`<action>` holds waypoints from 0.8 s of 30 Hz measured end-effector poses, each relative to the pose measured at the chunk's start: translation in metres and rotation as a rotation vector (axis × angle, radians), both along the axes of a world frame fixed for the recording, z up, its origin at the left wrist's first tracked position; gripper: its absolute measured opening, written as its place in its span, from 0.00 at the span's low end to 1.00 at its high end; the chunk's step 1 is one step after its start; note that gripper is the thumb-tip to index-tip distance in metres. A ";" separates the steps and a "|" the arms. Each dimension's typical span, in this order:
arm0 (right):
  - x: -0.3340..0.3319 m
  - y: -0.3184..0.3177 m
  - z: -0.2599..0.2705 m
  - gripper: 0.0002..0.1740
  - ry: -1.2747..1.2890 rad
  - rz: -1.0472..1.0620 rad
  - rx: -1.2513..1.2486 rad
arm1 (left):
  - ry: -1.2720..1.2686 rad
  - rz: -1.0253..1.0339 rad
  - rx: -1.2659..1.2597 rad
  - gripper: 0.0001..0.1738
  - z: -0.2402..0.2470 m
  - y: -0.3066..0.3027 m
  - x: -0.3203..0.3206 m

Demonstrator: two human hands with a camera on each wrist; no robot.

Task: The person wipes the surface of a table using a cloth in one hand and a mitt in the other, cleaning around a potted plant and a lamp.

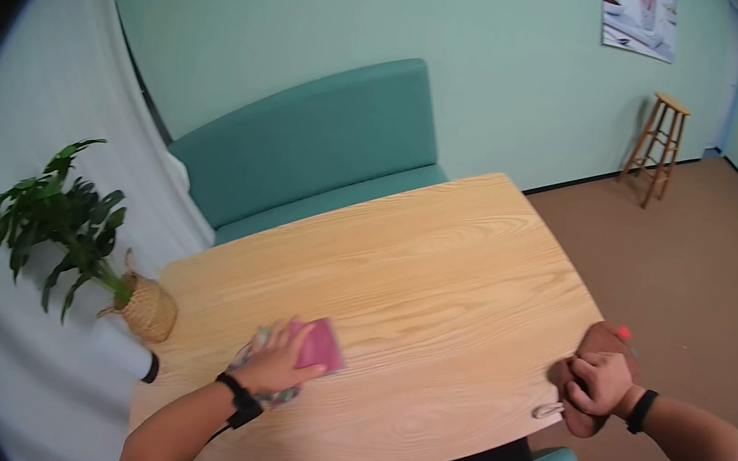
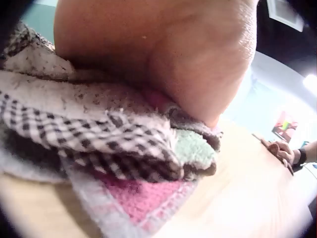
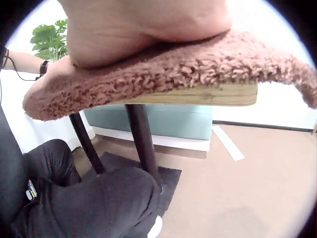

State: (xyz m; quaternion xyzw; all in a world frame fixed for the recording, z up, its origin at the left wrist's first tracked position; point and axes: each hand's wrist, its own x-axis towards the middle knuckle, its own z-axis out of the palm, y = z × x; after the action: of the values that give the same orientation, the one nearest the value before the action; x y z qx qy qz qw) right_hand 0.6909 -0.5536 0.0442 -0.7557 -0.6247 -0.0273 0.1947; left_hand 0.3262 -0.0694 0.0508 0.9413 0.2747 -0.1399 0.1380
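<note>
While a woven pot [image 1: 149, 308] holds a plant [image 1: 59, 220] at nine o'clock, the left hand [image 1: 275, 359] presses flat on cloths [image 1: 321, 346]; the right hand [image 1: 601, 381] curls, gripping a brown cloth [image 1: 604, 340] at the table [image 1: 438, 278] edge, four o'clock; a teal bench [image 1: 325, 139] stands beyond.

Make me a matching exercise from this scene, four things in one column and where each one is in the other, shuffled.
1 pink cloth
2 brown cloth
3 potted plant
4 stool

A on the floor
B under the left hand
C beside the left corner of the table
D over that table's right edge

Pairs: 1-B, 2-D, 3-C, 4-A
</note>
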 end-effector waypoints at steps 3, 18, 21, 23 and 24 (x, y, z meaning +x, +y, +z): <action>-0.001 0.001 -0.002 0.15 -0.002 0.006 0.041 | -0.054 0.273 0.011 0.59 -0.013 0.034 -0.124; 0.010 0.001 -0.014 0.15 0.016 0.055 0.024 | 0.024 0.509 0.000 0.59 -0.016 0.015 -0.232; 0.011 0.001 -0.016 0.15 0.028 0.057 0.045 | 0.003 0.266 0.042 0.60 -0.016 0.019 -0.149; 0.009 0.001 -0.014 0.14 0.037 0.041 0.041 | 0.018 0.204 0.060 0.60 -0.019 0.033 -0.099; 0.009 0.000 -0.013 0.14 0.032 0.039 0.029 | 0.020 0.170 0.069 0.60 -0.019 0.038 -0.072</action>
State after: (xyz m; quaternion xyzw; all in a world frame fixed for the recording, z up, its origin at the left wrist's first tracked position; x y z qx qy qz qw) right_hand 0.6996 -0.5533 0.0311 -0.7410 -0.6354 -0.0203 0.2162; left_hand 0.2541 -0.0312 0.0317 0.9172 0.3598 -0.1276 0.1140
